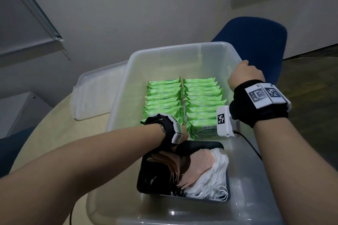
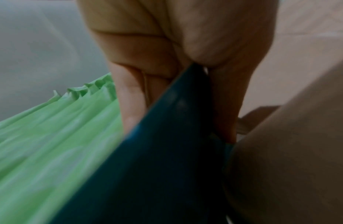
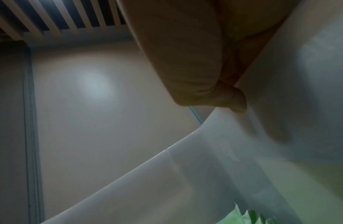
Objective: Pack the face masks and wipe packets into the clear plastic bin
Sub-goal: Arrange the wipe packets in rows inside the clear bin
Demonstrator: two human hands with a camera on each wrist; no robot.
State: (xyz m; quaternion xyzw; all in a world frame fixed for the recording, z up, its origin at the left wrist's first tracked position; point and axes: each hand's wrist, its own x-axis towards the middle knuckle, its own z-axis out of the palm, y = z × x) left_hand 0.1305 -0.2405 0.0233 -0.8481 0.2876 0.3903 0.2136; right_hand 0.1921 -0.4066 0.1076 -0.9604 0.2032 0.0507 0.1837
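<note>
The clear plastic bin stands on the counter, and everything of the task is inside it. In the far half of the bin the green wipe packets stand on edge in two rows, side by side, touching each other. In the near half sits a black tray, and in it the face masks lie in a loose pile: pink ones on the left and in the middle, white ones on the right with their ear loops at the near corner.

The left hand is at the far rim of the black tray, just beside the nearest wipe packets. In the left wrist view its thumb and fingers pinch the dark edge of the tray between them. In the head view this hand is mostly hidden behind its black wrist band.

The right hand holds the right rim of the bin, near the far corner. Its fingers curl over the edge, and in the right wrist view the thumb presses on the inner wall.

Left of the bin, on the counter, lies the clear lid. Behind the bin stands a blue chair before a pale wall.
</note>
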